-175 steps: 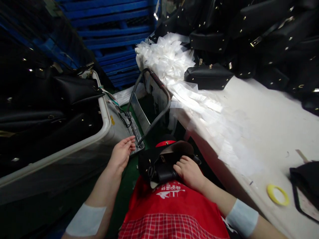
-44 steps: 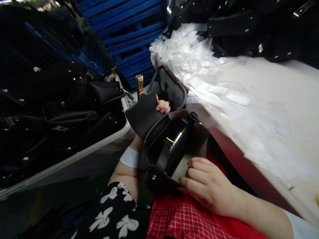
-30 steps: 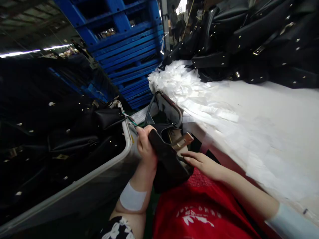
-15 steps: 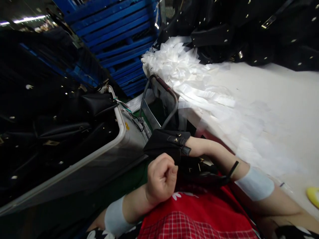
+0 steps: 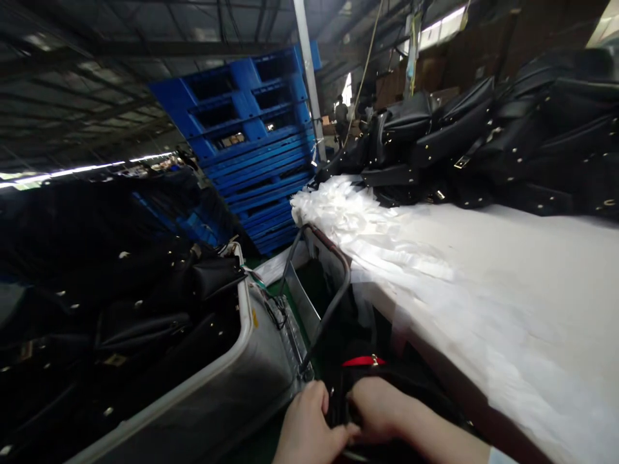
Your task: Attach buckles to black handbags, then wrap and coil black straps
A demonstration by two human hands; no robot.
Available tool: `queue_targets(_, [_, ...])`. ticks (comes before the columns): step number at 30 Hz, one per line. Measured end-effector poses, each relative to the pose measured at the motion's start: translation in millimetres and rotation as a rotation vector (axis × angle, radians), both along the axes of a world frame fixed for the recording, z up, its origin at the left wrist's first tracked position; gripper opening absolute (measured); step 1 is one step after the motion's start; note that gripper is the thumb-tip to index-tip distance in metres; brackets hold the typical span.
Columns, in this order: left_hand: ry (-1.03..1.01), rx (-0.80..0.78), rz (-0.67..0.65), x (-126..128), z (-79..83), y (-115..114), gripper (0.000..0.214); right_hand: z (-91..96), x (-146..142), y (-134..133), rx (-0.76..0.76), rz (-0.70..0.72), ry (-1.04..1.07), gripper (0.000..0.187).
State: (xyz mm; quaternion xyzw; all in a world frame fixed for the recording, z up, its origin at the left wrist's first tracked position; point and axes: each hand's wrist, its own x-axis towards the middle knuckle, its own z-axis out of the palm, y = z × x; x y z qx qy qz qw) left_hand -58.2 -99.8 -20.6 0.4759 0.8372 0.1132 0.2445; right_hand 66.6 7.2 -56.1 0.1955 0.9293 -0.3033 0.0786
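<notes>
A black bag (image 5: 403, 377) with a red strip and a small metal fitting lies low in the view, close to my body. My left hand (image 5: 312, 422) is curled at the bag's near left edge, its thumb stretched toward the right hand. Beside it, my right hand (image 5: 374, 406) grips the dark material, and its fingertips are hidden in the bag. Much of the bag blends into the shadow, so its outline is hard to make out.
On the left stands a grey bin (image 5: 244, 348) heaped with black bags (image 5: 140, 322). A white-topped table (image 5: 522, 258) on the right carries white sheets (image 5: 343, 209) and piled black bags (image 5: 483, 148). A metal frame (image 5: 338, 293) and stacked blue pallets (image 5: 261, 174) stand ahead.
The view has tilted up. My left hand, a loose fist apart from the bag before, is now at the bag beside my right hand. The bag has turned, showing a red strip.
</notes>
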Motion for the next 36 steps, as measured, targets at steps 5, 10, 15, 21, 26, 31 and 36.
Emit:
queue_targets(5, [-0.113, 0.055, -0.056, -4, -1.0, -7, 0.037, -5.3, 17, -18, -0.027, -0.147, 0.310, 0.018])
queue_targets(10, [-0.245, 0.093, -0.072, -7, -15.0, -12, 0.034, -19.5, 24, -26, -0.241, -0.261, 0.459, 0.007])
queue_targets(15, [-0.261, 0.098, -0.061, -17, -29.0, -11, 0.038, -31.4, 26, -21, -0.439, -0.211, 0.545, 0.009])
queue_targets(21, [-0.134, 0.210, -0.052, -13, -25.0, -6, 0.035, -28.9, 26, -20, -0.404, -0.268, 0.557, 0.018])
queue_targets(26, [-0.114, 0.348, -0.056, -10, -28.7, -1, 0.034, -36.9, 26, -18, -0.508, -0.351, 0.612, 0.012])
queue_targets(31, [-0.128, 0.377, -0.050, -11, -32.2, 2, 0.036, -43.0, 26, -17, -0.460, -0.230, 0.656, 0.019])
queue_targets(36, [-0.147, 0.368, -0.016, -17, -33.1, 2, 0.035, -36.2, 27, -13, -0.394, -0.155, 0.625, 0.028])
